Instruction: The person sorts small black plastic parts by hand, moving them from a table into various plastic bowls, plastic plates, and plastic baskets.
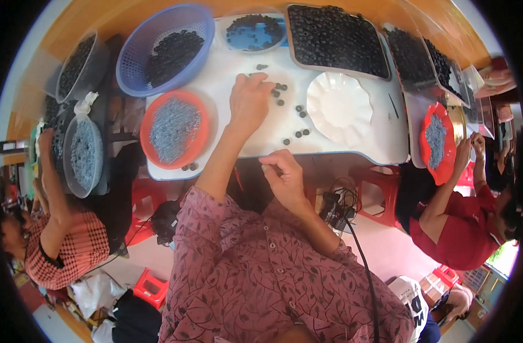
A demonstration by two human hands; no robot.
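My left hand (pixel 250 103) is over the white table (pixel 227 137), its fingers bent down and slightly apart among loose, small round black pieces (pixel 280 103). One black piece lies at its fingertips, another just beyond. Nothing shows in its grasp, though the undersides of the fingers are hidden. At the table's near edge, my right hand (pixel 285 174) is closed, thumb and forefinger pressed together; whatever they pinch is too small to make out. Several more black pieces (pixel 298 134) lie between the hands and a white scalloped plate (pixel 338 106).
Left stand a red-orange bowl (pixel 201 137) of thin silvery pieces and a blue basket (pixel 127 71) of black pieces. Behind are a clear tub (pixel 224 43) and a tray (pixel 381 73) of black pieces. Co-workers sit at left (pixel 73 246) and right (pixel 461 228). A black cable (pixel 364 263) hangs beside my right arm.
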